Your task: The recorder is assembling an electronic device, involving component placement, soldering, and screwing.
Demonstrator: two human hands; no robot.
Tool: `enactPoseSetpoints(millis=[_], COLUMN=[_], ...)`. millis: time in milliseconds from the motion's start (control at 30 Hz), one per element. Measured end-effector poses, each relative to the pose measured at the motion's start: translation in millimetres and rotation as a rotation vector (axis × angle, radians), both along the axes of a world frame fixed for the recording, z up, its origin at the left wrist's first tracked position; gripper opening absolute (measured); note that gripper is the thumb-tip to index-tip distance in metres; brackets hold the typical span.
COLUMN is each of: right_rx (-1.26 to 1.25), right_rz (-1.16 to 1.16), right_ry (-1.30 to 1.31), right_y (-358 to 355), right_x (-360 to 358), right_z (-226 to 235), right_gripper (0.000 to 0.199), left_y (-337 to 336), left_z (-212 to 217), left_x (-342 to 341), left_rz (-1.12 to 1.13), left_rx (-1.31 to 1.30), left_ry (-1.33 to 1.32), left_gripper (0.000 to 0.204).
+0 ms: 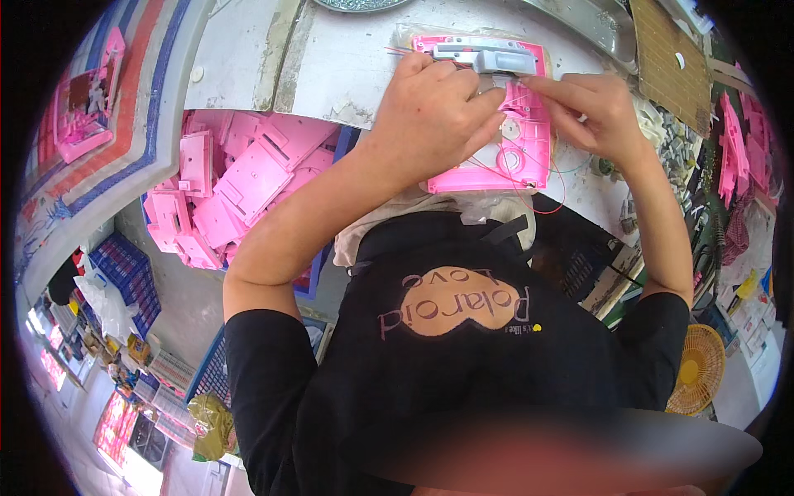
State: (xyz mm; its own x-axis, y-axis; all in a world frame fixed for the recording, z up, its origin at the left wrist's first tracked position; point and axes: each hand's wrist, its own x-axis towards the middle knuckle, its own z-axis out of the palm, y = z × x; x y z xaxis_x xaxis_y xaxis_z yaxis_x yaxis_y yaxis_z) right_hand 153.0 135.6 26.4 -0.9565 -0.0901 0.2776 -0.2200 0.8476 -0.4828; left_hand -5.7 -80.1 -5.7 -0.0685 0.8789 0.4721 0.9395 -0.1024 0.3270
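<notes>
A pink plastic housing [488,180] lies on the white table in front of me, with a grey-and-white part [506,61] set across its far end. Thin red wires [566,188] loop out over the housing's right and near sides. My left hand [438,107] is curled over the left of the housing, its knuckles beside the grey part; what its fingers hold is hidden. At the right edge, my right hand [594,113] pinches with thumb and forefinger close to the grey part's near corner. Whatever sits in that pinch is too small to name.
Left of my knees, a blue crate [308,285] holds several pink plastic panels [252,174]. A metal tray [591,29] and a brown cardboard sheet [674,70] lie at the far right. Small loose parts [674,157] are heaped right of my right hand. Another pink housing [87,103] rests on striped cloth.
</notes>
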Motion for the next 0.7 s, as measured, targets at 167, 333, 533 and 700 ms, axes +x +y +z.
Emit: enactPoseSetpoints(millis=[167, 333, 533, 700], right_rx=[-0.09, -0.178, -0.014, 0.118], right_rz=[-0.166, -0.269, -0.307, -0.172], right_ry=[0.046, 0.018, -0.078, -0.114], right_y=[-6, -18, -51, -44], right_x=[25, 41, 2, -8], right_z=[8, 11, -2, -5], right_gripper=[0.032, 0.028, 0.018, 0.016], left_y=[2, 2, -8, -9], left_z=[6, 12, 2, -8], left_x=[-4, -7, -5, -2], left_rz=[-0.064, -0.101, -0.069, -0.021], left_rx=[-0.05, -0.068, 0.034, 0.104], left_ry=[0.02, 0.021, -0.101, -0.109], left_gripper=[0.021, 0.021, 0.014, 0.009])
